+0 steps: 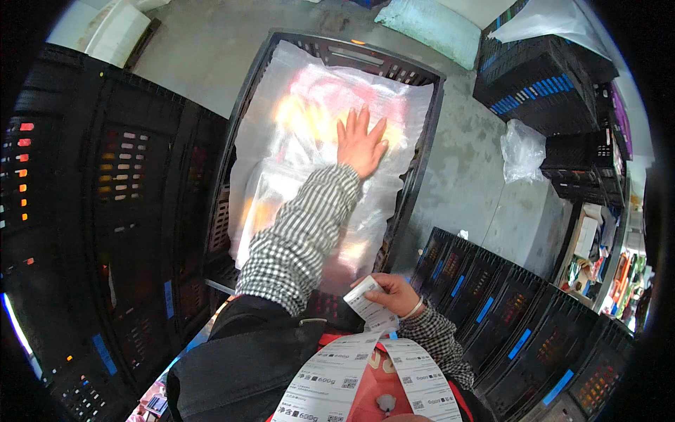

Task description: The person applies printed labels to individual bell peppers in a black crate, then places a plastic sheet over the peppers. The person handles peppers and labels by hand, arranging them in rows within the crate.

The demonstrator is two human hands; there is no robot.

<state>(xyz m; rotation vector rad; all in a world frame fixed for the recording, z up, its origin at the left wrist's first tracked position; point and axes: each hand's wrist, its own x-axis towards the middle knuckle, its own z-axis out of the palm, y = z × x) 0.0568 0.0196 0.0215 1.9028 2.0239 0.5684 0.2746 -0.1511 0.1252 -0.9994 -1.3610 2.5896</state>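
Note:
A black plastic crate [427,142] stands before me, holding clear plastic bags [327,153] with pink and yellow contents that I cannot make out. My left hand [362,141] lies flat with spread fingers on the bags towards the crate's far right part. Near the crate's lower edge, my right hand [395,296] pinches the end of a strip of printed white labels [364,300]. Long lengths of the label strip [327,374] hang in loops over the red apron [377,385] at my front. Both forearms wear checked sleeves.
Stacked black crates [137,158] rise close on the left. More black crates [490,311] with blue strips line the lower right, and another stack [538,89] stands at the upper right. A crumpled clear plastic bag [522,150] lies beside it on the grey floor [459,184].

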